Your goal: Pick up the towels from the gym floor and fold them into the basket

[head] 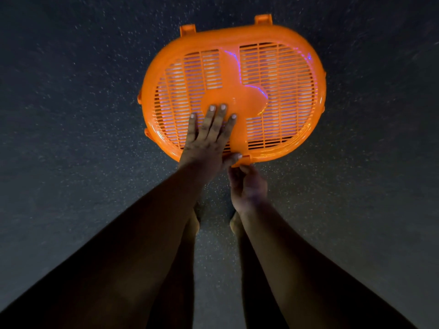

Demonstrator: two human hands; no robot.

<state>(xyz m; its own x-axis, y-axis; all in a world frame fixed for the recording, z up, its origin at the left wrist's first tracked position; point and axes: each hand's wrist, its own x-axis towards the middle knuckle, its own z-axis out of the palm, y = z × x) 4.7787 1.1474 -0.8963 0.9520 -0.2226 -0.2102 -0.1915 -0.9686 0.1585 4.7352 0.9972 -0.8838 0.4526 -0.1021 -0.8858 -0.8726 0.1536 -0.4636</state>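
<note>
Left of centre in the frame: the left hand (209, 138) is lying flat on the orange lid (234, 96) of the basket (319, 74), fingers (222, 115) straight and spread, thumb stretching right along the near edge. It is pressing, not gripping.

Just right of it, lower centre: the right hand (247, 184) is sitting under the lid's near edge, its fingers curled up at a small tab on the rim. It appears to be pinching that tab, though the contact is dim and partly hidden by the left thumb.

Step in hand, as a judgement: the person is working the lid catch at the near edge, either closing it down or freeing it; the frame is not showing which. The next move is likely calling for steady downward pressure from the flat hand while the other works the tab.

The basket is occupying the upper centre to upper right of the frame, standing on the dark speckled gym floor (71, 115). It is oval, glossy plastic, with two slatted panels and a solid central strip; two hinge lugs are showing at the far edge. Pale shapes are glimmering through the slats, possibly towels, but not identifiable. No towel is lying visibly on the floor.
</note>
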